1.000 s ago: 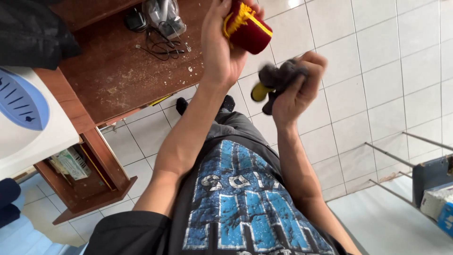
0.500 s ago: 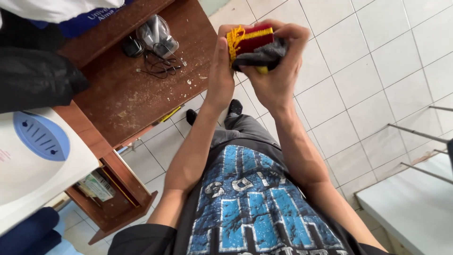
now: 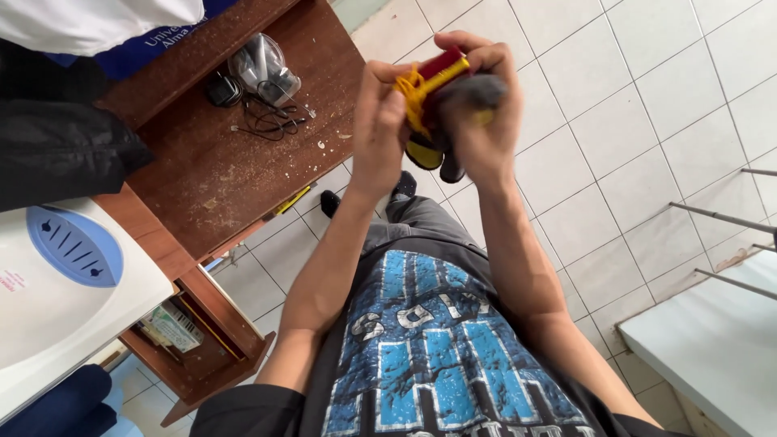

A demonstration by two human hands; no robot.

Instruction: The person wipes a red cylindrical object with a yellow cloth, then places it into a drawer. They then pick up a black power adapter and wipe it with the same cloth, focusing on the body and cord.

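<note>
Below me I see a white tiled floor, and to my left a scuffed, crumb-strewn wooden table carrying tangled black cables and a clear plastic bag. My left hand and right hand are both closed around a dark red and yellow tasselled cloth piece bundled with a grey cloth, held up over the floor beside the table. Half a second ago the bundle sat flatter between my palms; now it has turned on edge and the yellow tassel shows more.
</note>
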